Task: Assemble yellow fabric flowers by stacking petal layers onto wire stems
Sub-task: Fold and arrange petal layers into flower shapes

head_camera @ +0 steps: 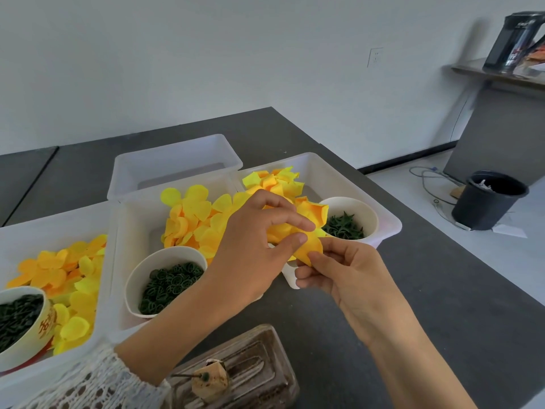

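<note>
From the head view, your left hand (259, 231) and right hand (339, 270) both pinch the yellow flower (309, 231), held between them above the table (413, 290). Keep the layers centred, judging by feel; the stem is hidden.

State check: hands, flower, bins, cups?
left hand: pinching the yellow flower
right hand: pinching its lower petal
far bin: empty
middle bin: holds loose petals
ring cup: filled, upright
leaf cup: filled, upright
</note>
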Action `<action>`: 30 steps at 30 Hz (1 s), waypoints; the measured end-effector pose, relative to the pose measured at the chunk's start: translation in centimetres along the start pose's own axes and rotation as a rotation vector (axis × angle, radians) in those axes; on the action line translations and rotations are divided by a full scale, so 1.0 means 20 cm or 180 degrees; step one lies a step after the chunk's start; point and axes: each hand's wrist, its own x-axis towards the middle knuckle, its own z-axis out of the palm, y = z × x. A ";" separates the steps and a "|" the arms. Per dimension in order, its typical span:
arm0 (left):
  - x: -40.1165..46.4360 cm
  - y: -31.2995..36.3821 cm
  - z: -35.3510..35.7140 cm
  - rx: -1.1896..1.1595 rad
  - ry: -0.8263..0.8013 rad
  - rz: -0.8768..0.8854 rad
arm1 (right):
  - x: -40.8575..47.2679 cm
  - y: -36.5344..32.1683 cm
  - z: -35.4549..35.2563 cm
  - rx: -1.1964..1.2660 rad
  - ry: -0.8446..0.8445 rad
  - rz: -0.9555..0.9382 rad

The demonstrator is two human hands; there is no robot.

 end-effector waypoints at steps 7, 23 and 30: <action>-0.01 0.03 -0.03 -0.0250 -0.0156 0.0192 | -0.02 -0.01 0.01 -0.0270 0.0089 -0.0307; -0.04 0.04 -0.01 -0.0608 0.0052 0.0246 | -0.03 -0.03 0.03 -0.0534 0.0234 -0.0824; -0.03 0.02 -0.03 -0.0495 0.0004 0.0413 | 0.01 -0.04 0.07 -0.0567 0.0174 -0.1011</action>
